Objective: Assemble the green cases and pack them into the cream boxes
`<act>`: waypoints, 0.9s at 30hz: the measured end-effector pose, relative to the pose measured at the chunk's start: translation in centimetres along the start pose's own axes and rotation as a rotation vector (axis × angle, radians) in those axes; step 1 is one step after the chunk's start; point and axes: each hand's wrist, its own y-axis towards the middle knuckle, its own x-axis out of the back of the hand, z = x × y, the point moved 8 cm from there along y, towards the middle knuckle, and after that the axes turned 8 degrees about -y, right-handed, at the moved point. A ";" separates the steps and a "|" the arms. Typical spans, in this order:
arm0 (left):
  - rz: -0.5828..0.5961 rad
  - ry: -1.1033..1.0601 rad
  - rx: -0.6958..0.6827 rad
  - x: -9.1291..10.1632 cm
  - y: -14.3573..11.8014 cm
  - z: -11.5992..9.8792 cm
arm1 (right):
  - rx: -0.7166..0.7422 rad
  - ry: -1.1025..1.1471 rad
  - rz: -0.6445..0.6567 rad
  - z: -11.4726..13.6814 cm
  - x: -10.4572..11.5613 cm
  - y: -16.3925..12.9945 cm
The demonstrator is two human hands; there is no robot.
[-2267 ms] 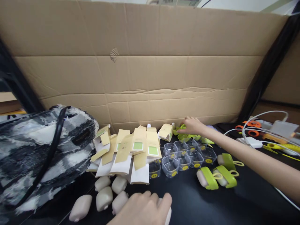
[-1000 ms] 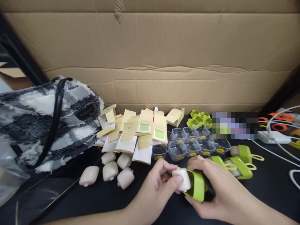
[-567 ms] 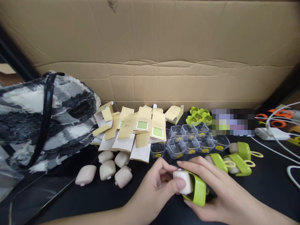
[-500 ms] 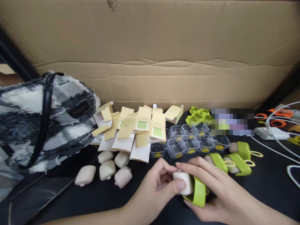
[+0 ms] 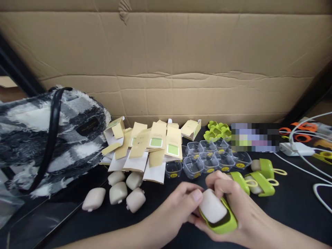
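A white, rounded, cushion-shaped case (image 5: 213, 206) sits partly inside a lime-green sleeve (image 5: 223, 226), tilted, with a dark gap showing at the sleeve's lower right. My right hand (image 5: 240, 207) is wrapped around the sleeve, its fingers curled over the top and thumb side below. My left hand (image 5: 185, 204) is closed at the case's left end, thumb pressed on its edge. To the left, several similar beige and pinkish cases (image 5: 118, 192) lie loose on the black tabletop. Right of my hands lie several green sleeves (image 5: 263, 184) with pale cases inside and yellow loops.
Flattened and open cardboard boxes (image 5: 156, 140) are piled at the middle back. Clear plastic cups (image 5: 193, 166) and green flower-shaped pieces (image 5: 217, 130) stand beside them. A fringed black-and-white bag (image 5: 77, 114) is at left; a white adapter (image 5: 298, 149) with cables is at right, before a cardboard wall (image 5: 181, 45).
The white case has turned so its broad face points up, and it lies over the green sleeve's opening. My right fingers have curled in, and my left thumb has shifted to the case's upper left edge.
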 end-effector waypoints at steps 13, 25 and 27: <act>0.048 -0.012 -0.075 0.6 0.3 -0.6 | 0.015 0.097 0.177 -0.1 0.5 0.3; 0.003 0.349 -0.267 0.1 -0.4 -0.6 | 0.131 0.060 0.001 2.0 1.1 0.8; 0.032 0.349 -0.269 0.2 -0.2 -0.1 | 0.126 0.047 -0.011 2.1 1.1 0.9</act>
